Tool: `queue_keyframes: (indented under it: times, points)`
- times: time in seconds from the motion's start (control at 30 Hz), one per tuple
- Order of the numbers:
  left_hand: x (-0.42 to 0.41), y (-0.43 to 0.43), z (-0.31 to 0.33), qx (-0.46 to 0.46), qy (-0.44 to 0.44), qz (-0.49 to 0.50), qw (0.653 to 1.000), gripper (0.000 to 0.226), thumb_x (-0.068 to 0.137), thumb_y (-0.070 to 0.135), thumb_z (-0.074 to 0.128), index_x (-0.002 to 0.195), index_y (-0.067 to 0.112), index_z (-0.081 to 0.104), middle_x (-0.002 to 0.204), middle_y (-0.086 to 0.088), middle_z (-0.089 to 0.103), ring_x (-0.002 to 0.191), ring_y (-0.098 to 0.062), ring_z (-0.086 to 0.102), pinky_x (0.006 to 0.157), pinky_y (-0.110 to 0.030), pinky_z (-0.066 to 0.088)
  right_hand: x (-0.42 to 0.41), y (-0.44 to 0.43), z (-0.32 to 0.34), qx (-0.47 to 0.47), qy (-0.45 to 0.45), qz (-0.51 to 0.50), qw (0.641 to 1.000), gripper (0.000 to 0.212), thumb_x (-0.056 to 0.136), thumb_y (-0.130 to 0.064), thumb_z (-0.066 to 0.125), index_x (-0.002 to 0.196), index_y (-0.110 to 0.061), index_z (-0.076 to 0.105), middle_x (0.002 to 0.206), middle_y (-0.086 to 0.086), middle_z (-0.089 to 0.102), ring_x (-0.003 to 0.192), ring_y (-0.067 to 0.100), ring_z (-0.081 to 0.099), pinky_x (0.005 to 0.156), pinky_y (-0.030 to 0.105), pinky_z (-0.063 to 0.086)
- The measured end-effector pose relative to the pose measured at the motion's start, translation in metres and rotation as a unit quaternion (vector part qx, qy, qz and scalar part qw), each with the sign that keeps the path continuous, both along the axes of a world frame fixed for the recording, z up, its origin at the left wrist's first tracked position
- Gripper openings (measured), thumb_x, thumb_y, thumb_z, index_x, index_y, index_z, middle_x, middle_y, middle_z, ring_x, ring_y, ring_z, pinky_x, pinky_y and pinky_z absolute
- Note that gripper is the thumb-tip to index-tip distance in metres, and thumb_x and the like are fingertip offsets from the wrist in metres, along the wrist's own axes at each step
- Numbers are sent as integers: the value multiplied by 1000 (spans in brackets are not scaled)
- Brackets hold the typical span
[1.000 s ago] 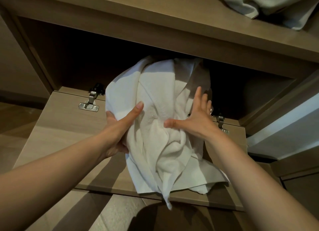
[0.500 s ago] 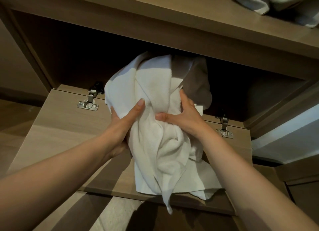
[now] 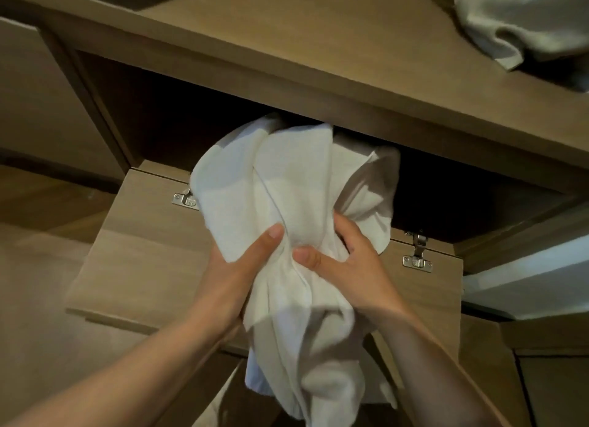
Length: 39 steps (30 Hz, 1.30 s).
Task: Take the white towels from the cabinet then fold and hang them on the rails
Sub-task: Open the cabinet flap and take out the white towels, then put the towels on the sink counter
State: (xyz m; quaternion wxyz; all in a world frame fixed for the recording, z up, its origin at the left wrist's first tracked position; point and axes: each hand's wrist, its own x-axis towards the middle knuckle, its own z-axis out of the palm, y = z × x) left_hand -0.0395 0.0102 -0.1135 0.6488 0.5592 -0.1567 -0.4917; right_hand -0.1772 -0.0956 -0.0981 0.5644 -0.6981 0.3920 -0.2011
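At the mouth of a wooden cabinet (image 3: 153, 130), the hinged door flap (image 3: 143, 251) lies folded down and flat. Its pale wood-grain laminate is smooth and matt, and a small bright metal hinge (image 3: 185, 199) marks its left rear edge. The left hand (image 3: 234, 277) grips the bundle of white towels (image 3: 287, 187) from the left, thumb across the front, fingers hidden behind the cloth. The towels are soft, fine-looped terry, crumpled into loose vertical folds. Their top reaches the dark opening just under the shelf edge, and the lower tails hang past the front edge of the flap. The right hand (image 3: 345, 264) clutches the same bundle from the right, its thumb close to the left thumb and its fingers sunk in a fold. A second hinge (image 3: 417, 257) sits further right. On the shelf (image 3: 318, 50) above, at far right, lies a greyish crumpled cloth (image 3: 522, 21). Step in hand, by judgement: withdrawal from the cabinet. The next move calls for drawing the bundle clear of the opening, then finding an edge to shake it flat for folding. No rail is in view.
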Motion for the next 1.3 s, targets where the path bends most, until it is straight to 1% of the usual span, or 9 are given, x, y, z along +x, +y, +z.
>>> queue_keyframes:
  times: [0.13,0.33,0.47,0.53,0.6,0.7,0.83,1.07,1.3]
  points:
    - [-7,34,53,71,-5,31,997,89,55,70,78,132,40,45,122,10,65,109,-17,65,91,-44,53,-4,24,55,57,41,17,997,69,57,-63,79,120,-60,51,133,-21,54,122,5,54,104,39,46]
    - [-28,108,177,73,48,49,995,65,82,46,72,138,33,42,129,2,63,113,-20,64,96,-44,50,-11,89,165,64,117,62,989,97,50,-86,68,133,-41,47,136,-19,49,124,7,51,105,43,45]
    - [-37,146,287,53,59,57,995,52,91,31,65,138,25,45,128,0,64,116,-20,62,95,-37,52,-15,125,266,85,122,69,987,87,54,-77,68,130,-41,45,129,-21,51,117,1,52,102,35,46]
    - [-40,156,347,72,43,70,994,51,90,33,66,136,30,46,127,4,64,114,-16,63,95,-38,51,-15,134,325,97,113,75,986,81,56,-75,72,125,-42,46,128,-19,53,115,-1,53,100,29,47]
    - [-43,163,405,101,31,106,989,53,84,36,70,133,32,48,122,9,66,106,-8,66,87,-29,52,-15,139,387,104,99,92,985,70,60,-70,76,119,-48,47,129,-16,54,116,-1,54,96,20,48]
    - [-37,165,494,92,-3,101,991,57,79,46,74,130,32,52,121,10,66,108,-8,65,94,-35,50,-11,137,479,100,92,100,986,62,59,-70,74,113,-61,46,132,-17,53,121,6,53,102,35,48]
    - [-29,164,604,49,-26,93,994,69,77,53,73,137,32,46,126,8,64,115,-14,62,101,-46,47,-5,131,600,57,52,98,992,70,62,-66,77,125,-52,51,133,-17,53,123,3,51,106,40,45]
    - [-27,146,758,-49,-140,114,982,78,70,59,75,137,37,42,130,12,60,119,-12,59,100,-45,47,-10,120,779,-55,-1,97,994,69,66,-56,72,129,-43,48,128,-16,50,117,1,51,99,30,45]
    - [-29,118,857,-104,-214,120,964,96,56,72,73,138,36,41,128,16,60,114,-3,59,94,-30,49,-25,104,889,-156,-64,91,981,45,63,-52,74,103,-49,53,115,-11,54,106,1,53,81,13,43]
